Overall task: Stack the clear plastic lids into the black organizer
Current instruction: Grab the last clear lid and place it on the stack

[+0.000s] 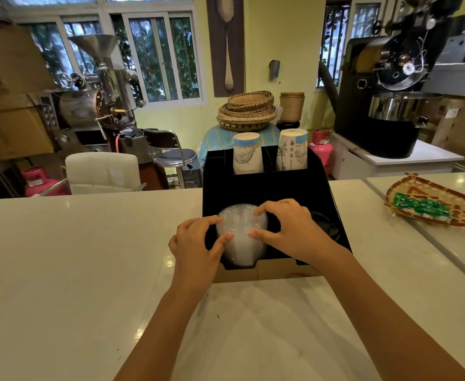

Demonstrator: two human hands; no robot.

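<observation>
We hold stack of clear round plastic lids (241,232) between both hands: left hand (198,248) and right hand (289,229), each grip pinching stack's sides. Stack sits in front-left compartment of black plastic organizer (319,193) near table (74,257) far edge. We'd keep stack upright, lower evenly, square against walls, release gently.

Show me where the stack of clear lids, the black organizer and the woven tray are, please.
stack of clear lids (241,228), head view, top of the stack between the hands.
black organizer (289,188), head view, its bare middle panel.
woven tray (407,185), head view, its far rim.
</observation>
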